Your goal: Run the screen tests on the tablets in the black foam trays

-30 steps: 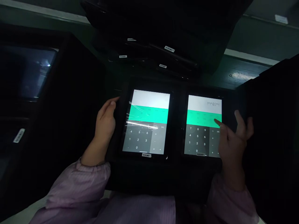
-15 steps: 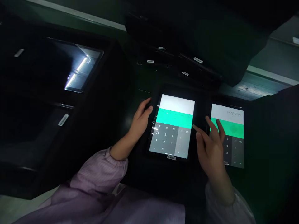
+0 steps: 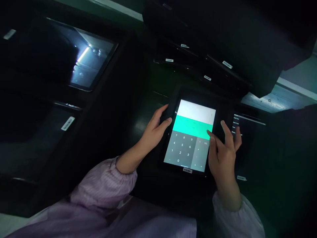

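Note:
A lit tablet (image 3: 189, 138) lies in front of me, showing a calculator with a white top band, a green band and a grey keypad. My left hand (image 3: 155, 129) grips its left edge, thumb on the bezel and fingers curled round the side. My right hand (image 3: 223, 152) hovers at the tablet's right edge, fingers spread, one fingertip touching the screen near the green band. A second tablet (image 3: 250, 138) to the right is mostly dark, with a few white text lines at its top left. Both my sleeves are pale purple.
A dark tablet (image 3: 84, 59) in a black tray at the upper left reflects a ceiling light. Several more dark tablets with white labels (image 3: 205, 66) are stacked behind. A white label (image 3: 67, 123) sits on the black tray to the left. A pale bench surface (image 3: 279, 97) shows at the right.
The right tablet's calculator screen has gone dark, leaving only text lines. My right hand moved left from it to the middle tablet's right edge. The view shifted left.

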Motion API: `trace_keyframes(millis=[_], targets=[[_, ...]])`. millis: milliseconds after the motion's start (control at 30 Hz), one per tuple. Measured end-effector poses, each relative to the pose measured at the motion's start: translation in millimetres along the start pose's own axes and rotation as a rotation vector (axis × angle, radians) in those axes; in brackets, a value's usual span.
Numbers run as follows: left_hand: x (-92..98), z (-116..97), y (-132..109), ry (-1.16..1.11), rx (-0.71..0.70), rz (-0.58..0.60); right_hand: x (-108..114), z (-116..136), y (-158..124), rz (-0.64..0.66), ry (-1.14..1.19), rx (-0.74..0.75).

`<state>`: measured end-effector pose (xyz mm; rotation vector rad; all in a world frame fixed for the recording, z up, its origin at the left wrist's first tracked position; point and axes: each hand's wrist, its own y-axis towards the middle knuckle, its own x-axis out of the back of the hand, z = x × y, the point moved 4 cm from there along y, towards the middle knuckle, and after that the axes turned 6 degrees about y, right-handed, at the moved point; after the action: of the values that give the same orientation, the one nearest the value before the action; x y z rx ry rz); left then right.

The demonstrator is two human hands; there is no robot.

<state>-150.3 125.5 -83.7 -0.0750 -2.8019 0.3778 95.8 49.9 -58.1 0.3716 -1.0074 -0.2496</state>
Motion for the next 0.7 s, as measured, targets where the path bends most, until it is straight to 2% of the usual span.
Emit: trace_keyframes(millis=[167,367,533,700], targets=[[-0.7,-0.3,0.2,0.001,0.006,0.043,-5.7,7.8,0.5,0.087,0.033,0.059],[0.9,3.6,1.0,0.022,-0.039,0.097,2.6,-1.2,1.0,-0.017,0.004,0.016],[0.6,13.0,3.7,0.068,-0.070,0.144,6.3,7.5,3.0,-0.063,0.057,0.121],[-3.6,20.4,4.6,0.134,-0.137,0.184,-5.9,24.5,-0.7,0.139,0.083,0.185]])
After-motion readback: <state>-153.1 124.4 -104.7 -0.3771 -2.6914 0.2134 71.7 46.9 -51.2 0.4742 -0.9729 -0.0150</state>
